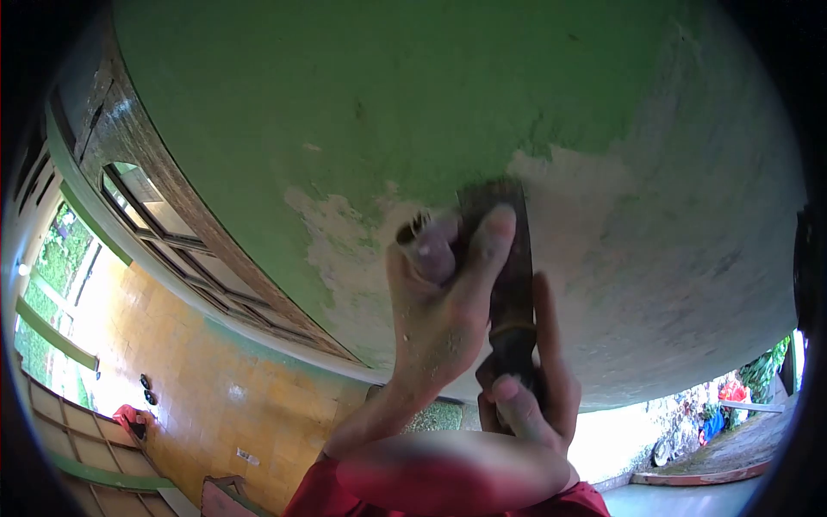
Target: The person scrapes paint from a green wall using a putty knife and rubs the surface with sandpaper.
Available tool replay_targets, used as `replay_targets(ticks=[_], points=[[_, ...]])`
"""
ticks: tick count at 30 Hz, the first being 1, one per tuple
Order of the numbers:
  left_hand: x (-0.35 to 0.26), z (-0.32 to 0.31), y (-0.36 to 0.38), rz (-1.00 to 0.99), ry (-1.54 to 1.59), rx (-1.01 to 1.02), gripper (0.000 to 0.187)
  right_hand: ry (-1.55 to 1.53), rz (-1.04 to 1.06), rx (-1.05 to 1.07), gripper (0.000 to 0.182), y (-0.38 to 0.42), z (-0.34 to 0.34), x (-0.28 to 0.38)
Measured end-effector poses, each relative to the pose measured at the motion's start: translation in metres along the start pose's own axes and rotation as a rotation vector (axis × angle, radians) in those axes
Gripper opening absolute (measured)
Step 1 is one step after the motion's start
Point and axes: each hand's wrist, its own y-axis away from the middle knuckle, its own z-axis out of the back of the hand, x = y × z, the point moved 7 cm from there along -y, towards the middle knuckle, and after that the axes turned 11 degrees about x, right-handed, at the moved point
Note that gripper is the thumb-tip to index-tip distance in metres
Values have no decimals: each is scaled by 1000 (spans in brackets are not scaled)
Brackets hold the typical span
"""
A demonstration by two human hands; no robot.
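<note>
A wide dark scraper (pixel 515 293) has its blade edge against the wall (pixel 413 86), where green paint borders a bare patch (pixel 577 198). My right hand (pixel 543 388) is wrapped round the scraper's handle, low in the view. Higher up, my left hand (pixel 448 302) presses its thumb on the blade's face. A small cylindrical object (pixel 408 233) pokes out beside the curled fingers of my left hand; I cannot make out what it is. Whitish specks dot the back of that hand.
A wooden-framed window (pixel 164 215) is on the left. Below it lies a yellow tiled floor (pixel 224 379) with dark sandals (pixel 147 389) and a red object (pixel 129 418). Outdoor ground (pixel 724 439) shows at the lower right, with plants and colourful items.
</note>
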Motion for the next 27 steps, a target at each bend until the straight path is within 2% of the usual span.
replay_targets(ticks=[4,6,8,9,12,13,15,17,18,20,21,24,27], points=[[5,-5,8,32,77,12,29,52,3,-58,83,6,1,-1],[11,-8,9,-28,112,43,26,96,18,-44,80,8,12,3],[18,-11,10,16,214,21,26,188,-38,112,72,11,11,14],[17,-11,9,21,216,26,26,169,-2,96,72,11,11,16],[18,-2,16,89,156,58,27,307,-60,66,72,10,18,19],[21,3,19,130,53,120,24,303,-141,11,72,13,21,23],[33,4,24,155,-54,195,22,346,-79,20,71,12,24,29],[7,16,43,-398,-329,-33,20,405,-43,34,71,11,28,35],[7,18,39,-400,-326,-27,20,407,-40,28,71,10,28,37],[-21,-5,45,-888,-912,70,35,335,-92,47,70,9,26,37],[-14,-10,38,-815,-864,242,51,335,-96,47,70,9,25,38],[-14,-17,34,-780,-1013,271,60,325,-85,43,70,7,22,40],[-8,-18,32,-759,-1062,241,58,354,-153,110,69,11,23,33]])
